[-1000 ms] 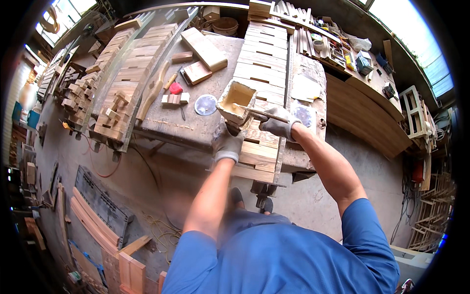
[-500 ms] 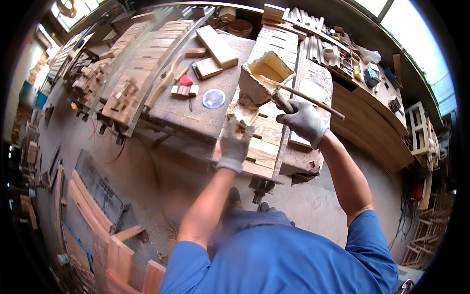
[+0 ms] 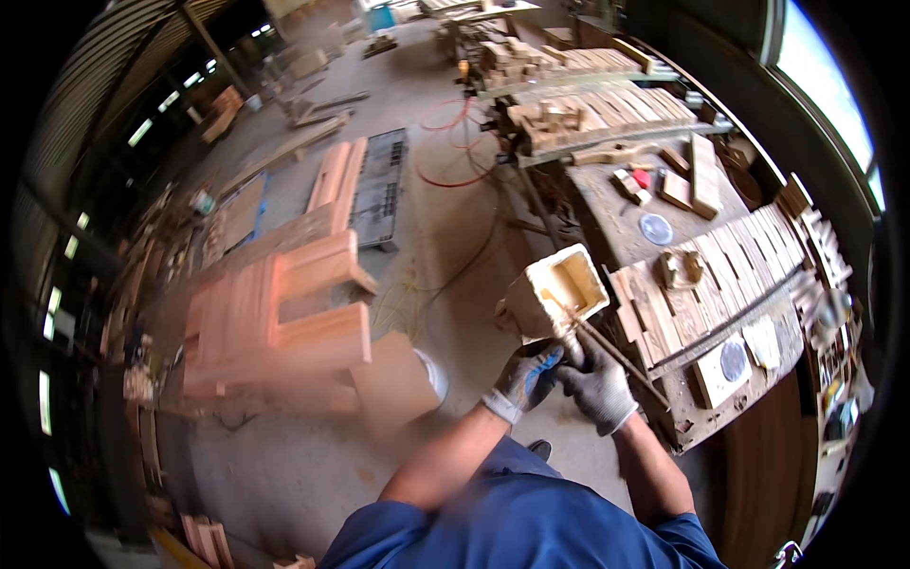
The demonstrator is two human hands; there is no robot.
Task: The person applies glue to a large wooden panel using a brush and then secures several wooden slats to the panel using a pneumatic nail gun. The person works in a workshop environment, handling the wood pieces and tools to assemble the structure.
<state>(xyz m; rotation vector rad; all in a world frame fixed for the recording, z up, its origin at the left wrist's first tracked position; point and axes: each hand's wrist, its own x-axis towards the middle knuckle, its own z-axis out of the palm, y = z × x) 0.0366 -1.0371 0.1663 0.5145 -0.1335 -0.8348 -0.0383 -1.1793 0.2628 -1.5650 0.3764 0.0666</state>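
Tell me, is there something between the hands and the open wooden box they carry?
Nothing visible. The left hand touches the wooden box from below; the right hand holds a thin stick reaching into it.

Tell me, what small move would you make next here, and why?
Probably swing the tub back over the bench. The left hand holds it out above the floor, open top up, while the right hand grips a stick dipped inside, so drips would land on concrete.
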